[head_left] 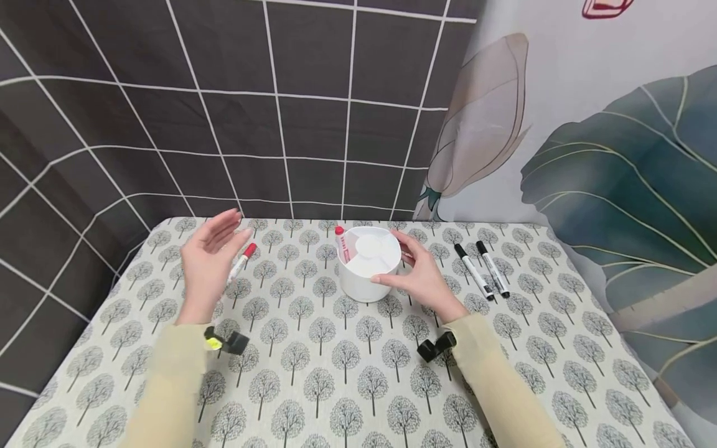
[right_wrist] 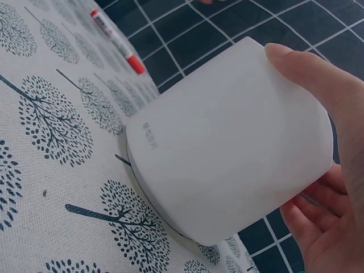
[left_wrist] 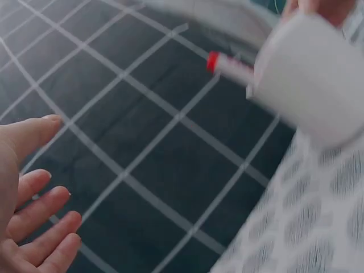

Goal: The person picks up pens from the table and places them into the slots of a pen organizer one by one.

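A white round pen holder (head_left: 363,287) with inner compartments stands on the table in the head view. One red-capped marker (head_left: 343,244) leans upright in its left compartment. My right hand (head_left: 420,274) grips the holder from the right, thumb across the near side at the rim and fingers behind. The right wrist view shows the holder's plain wall (right_wrist: 227,136) with small grey lettering low down. Off to the left, my left hand (head_left: 207,264) is raised with nothing in it, fingers relaxed and apart from the thumb. Just beside it lies another red-capped marker (head_left: 242,262).
Two black-capped markers (head_left: 473,271) (head_left: 493,269) lie side by side on the right of the table. The tablecloth (head_left: 319,379) has a tree print. Behind the table hangs a dark grid-patterned curtain (head_left: 313,124), with a leaf-print cloth (head_left: 633,186) at the right.
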`<state>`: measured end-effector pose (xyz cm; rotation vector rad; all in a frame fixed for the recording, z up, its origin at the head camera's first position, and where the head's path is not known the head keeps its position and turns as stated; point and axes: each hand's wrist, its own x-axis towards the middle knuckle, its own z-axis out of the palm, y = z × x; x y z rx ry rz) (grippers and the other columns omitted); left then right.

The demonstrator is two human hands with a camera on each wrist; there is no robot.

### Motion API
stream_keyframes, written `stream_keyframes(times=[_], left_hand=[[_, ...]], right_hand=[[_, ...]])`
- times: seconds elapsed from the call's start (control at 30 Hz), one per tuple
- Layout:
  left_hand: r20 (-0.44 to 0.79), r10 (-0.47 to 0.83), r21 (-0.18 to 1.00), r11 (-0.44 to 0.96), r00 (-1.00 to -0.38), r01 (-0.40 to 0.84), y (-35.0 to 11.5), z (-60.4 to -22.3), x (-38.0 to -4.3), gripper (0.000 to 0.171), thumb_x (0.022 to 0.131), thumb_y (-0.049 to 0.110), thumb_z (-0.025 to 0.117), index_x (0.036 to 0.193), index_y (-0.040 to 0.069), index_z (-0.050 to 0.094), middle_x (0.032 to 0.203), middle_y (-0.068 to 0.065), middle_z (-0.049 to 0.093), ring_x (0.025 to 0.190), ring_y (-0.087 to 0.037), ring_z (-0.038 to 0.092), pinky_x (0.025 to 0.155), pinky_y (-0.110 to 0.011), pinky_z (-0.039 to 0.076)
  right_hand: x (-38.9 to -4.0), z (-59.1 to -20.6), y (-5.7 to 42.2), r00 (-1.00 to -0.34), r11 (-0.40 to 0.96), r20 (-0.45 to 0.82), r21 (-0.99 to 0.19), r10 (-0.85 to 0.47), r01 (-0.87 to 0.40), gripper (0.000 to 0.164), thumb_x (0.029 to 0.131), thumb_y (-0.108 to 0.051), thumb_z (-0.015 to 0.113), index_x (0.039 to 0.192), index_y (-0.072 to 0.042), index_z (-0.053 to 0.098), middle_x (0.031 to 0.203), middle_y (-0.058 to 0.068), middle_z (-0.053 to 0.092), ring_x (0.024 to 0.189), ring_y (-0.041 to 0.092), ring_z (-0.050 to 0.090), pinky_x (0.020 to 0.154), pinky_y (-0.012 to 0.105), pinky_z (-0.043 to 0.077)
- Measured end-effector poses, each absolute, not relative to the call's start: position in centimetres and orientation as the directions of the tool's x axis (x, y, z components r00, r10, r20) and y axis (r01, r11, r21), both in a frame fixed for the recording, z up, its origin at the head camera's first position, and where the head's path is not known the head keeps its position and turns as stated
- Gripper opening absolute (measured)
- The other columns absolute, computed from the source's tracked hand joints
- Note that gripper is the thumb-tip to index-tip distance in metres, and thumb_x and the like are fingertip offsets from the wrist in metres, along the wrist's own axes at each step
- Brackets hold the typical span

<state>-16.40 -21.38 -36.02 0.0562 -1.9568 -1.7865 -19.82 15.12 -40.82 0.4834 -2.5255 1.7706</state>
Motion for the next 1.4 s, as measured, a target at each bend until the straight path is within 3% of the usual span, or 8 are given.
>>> stream_keyframes(times=[0.17, 0.3, 0.53, 0.63, 0.83, 1.07, 1.2, 1.4], left_hand=[[0.239, -0.38, 0.958, 0.241, -0.893, 0.154, -24.4, -37.6, -15.1, 0.051, 0.089, 0.02, 0.083, 0.136, 0.01, 0.065, 0.133, -0.007, 0.066, 0.121, -0.018, 0.061, 0.105, -0.027, 0.047], [0.16, -0.373, 0.933, 0.36, -0.914, 0.016, -25.8, -38.9, -14.2, 0.062, 0.089, 0.035, 0.081, 0.144, 0.014, 0.059, 0.139, -0.005, 0.062, 0.128, -0.02, 0.056, 0.11, -0.033, 0.044], [0.038, -0.201, 0.808, 0.583, -0.979, -0.088, -27.4, -40.9, -13.7, 0.078, 0.092, 0.043, 0.076, 0.149, -0.001, 0.046, 0.147, -0.023, 0.051, 0.133, -0.044, 0.048, 0.111, -0.057, 0.039], [-0.029, -0.151, 0.761, 0.638, -0.988, -0.12, -27.7, -41.6, -13.6, 0.081, 0.092, 0.043, 0.076, 0.149, -0.005, 0.043, 0.144, -0.028, 0.05, 0.129, -0.048, 0.049, 0.107, -0.061, 0.04], [-0.023, -0.152, 0.742, 0.66, -0.988, -0.119, -27.9, -42.3, -13.7, 0.074, 0.09, 0.035, 0.079, 0.143, -0.008, 0.049, 0.133, -0.028, 0.059, 0.118, -0.043, 0.058, 0.1, -0.053, 0.047], [-0.033, -0.164, 0.702, 0.699, -0.986, -0.14, -28.1, -42.5, -13.8, 0.056, 0.086, 0.019, 0.083, 0.131, -0.007, 0.061, 0.111, -0.02, 0.068, 0.094, -0.029, 0.066, 0.072, -0.03, 0.051], [-0.04, -0.163, 0.689, 0.71, -0.986, -0.145, -28.4, -42.7, -13.9, 0.048, 0.084, 0.012, 0.082, 0.125, -0.007, 0.065, 0.102, -0.016, 0.07, 0.084, -0.02, 0.066, 0.068, -0.031, 0.049], [-0.04, -0.165, 0.678, 0.72, -0.986, -0.148, -28.3, -42.7, -13.9, 0.043, 0.086, 0.012, 0.08, 0.122, -0.006, 0.068, 0.1, -0.014, 0.071, 0.083, -0.02, 0.065, 0.068, -0.032, 0.049]], right_hand=[[-19.9, -41.0, 15.1, -0.949, 0.3, 0.199, -0.915, -0.244, -0.269, 0.103, 0.069, -0.018, 0.097, 0.154, -0.006, 0.04, 0.144, 0.012, 0.05, 0.132, 0.025, 0.049, 0.115, 0.034, 0.038], [-19.9, -41.0, 15.1, -0.948, 0.302, 0.202, -0.914, -0.244, -0.272, 0.103, 0.069, -0.018, 0.097, 0.154, -0.006, 0.04, 0.144, 0.012, 0.051, 0.132, 0.025, 0.049, 0.114, 0.034, 0.039], [-20.0, -41.1, 15.2, -0.947, 0.305, 0.205, -0.911, -0.25, -0.277, 0.103, 0.069, -0.018, 0.097, 0.154, -0.005, 0.04, 0.143, 0.012, 0.051, 0.13, 0.025, 0.05, 0.114, 0.033, 0.039], [-20.0, -41.1, 15.2, -0.946, 0.306, 0.205, -0.91, -0.252, -0.279, 0.104, 0.069, -0.018, 0.097, 0.155, -0.004, 0.039, 0.143, 0.013, 0.051, 0.131, 0.026, 0.049, 0.115, 0.035, 0.039], [-20.0, -41.0, 15.2, -0.949, 0.327, 0.202, -0.904, -0.244, -0.276, 0.104, 0.069, -0.021, 0.097, 0.154, -0.006, 0.04, 0.142, 0.011, 0.051, 0.13, 0.024, 0.05, 0.114, 0.034, 0.039], [-19.9, -41.0, 15.2, -0.95, 0.331, 0.201, -0.903, -0.241, -0.275, 0.104, 0.068, -0.022, 0.097, 0.154, -0.007, 0.041, 0.142, 0.008, 0.052, 0.13, 0.022, 0.05, 0.114, 0.032, 0.04], [-20.0, -41.1, 15.2, -0.95, 0.335, 0.198, -0.902, -0.24, -0.273, 0.105, 0.068, -0.023, 0.098, 0.154, -0.008, 0.041, 0.142, 0.008, 0.051, 0.13, 0.022, 0.05, 0.114, 0.033, 0.04], [-19.8, -41.0, 15.3, -0.954, 0.334, 0.186, -0.906, -0.236, -0.26, 0.105, 0.068, -0.025, 0.098, 0.155, -0.008, 0.04, 0.142, 0.007, 0.051, 0.13, 0.021, 0.05, 0.114, 0.031, 0.039]])
